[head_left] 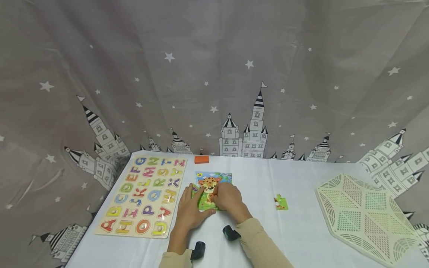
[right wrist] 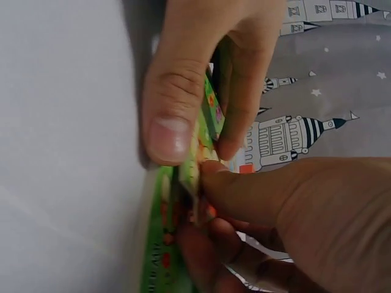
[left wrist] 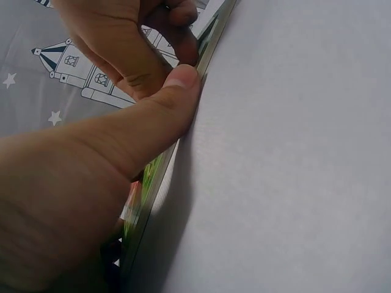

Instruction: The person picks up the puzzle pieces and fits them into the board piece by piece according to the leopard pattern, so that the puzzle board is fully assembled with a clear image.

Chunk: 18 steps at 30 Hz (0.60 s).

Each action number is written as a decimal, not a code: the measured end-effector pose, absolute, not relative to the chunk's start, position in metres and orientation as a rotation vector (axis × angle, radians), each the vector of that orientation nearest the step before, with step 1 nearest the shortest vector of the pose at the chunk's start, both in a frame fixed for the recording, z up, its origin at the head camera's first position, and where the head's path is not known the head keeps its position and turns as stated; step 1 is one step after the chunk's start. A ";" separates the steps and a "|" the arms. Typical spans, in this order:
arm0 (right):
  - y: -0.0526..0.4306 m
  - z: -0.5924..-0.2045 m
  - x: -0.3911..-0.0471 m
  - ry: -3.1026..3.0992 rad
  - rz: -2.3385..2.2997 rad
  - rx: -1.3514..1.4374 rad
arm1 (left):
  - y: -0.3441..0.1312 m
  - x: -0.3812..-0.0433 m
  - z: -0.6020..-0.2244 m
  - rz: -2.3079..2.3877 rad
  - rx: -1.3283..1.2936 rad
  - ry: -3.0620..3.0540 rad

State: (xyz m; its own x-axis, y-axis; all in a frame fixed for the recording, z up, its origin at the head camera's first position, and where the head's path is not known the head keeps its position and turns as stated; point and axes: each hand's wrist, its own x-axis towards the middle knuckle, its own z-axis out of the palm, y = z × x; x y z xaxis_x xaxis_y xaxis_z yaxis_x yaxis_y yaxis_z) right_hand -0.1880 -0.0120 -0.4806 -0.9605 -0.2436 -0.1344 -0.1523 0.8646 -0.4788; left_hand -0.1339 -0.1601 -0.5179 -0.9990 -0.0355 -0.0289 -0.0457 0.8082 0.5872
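A leopard jigsaw puzzle (head_left: 201, 204) lies on the white table in the head view, its top and left parts uncovered. My left hand (head_left: 191, 208) rests on its lower left, fingers stretched, thumb (left wrist: 181, 76) against the front edge in the left wrist view. With thumb and fingers, my right hand (head_left: 228, 197) pinches a puzzle piece (right wrist: 190, 168) that stands tilted above the board in the right wrist view. Part of that piece is hidden by the fingers. A loose puzzle piece (head_left: 282, 203), green with orange, lies to the right of the hands.
A wooden alphabet board (head_left: 151, 197) with knobbed letters lies on the left. An orange block (head_left: 201, 159) sits at the back edge of the white table (head_left: 258, 238). On the right is a pale patterned lattice board (head_left: 365, 216). A grey castle-print curtain (head_left: 201, 82) hangs behind.
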 end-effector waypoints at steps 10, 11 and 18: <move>-0.008 -0.482 -0.188 2.835 -0.705 -0.329 | -0.161 -0.133 -0.518 0.969 -0.075 2.974; -0.004 -0.485 -0.188 2.818 -0.769 -0.346 | -0.161 -0.133 -0.518 0.972 -0.076 2.973; 0.060 -0.492 -0.196 2.674 -1.251 -0.270 | -0.160 -0.133 -0.518 0.981 -0.076 2.963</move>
State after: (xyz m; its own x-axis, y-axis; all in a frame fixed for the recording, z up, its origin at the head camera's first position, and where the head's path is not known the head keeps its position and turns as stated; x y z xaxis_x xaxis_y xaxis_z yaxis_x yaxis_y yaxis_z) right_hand -0.1957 0.0599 -0.4923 -0.9679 -0.2375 -0.0828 -0.0886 0.6301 -0.7714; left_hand -0.1327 -0.1599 -0.5176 -0.9986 -0.0401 -0.0340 -0.0525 0.8012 0.5961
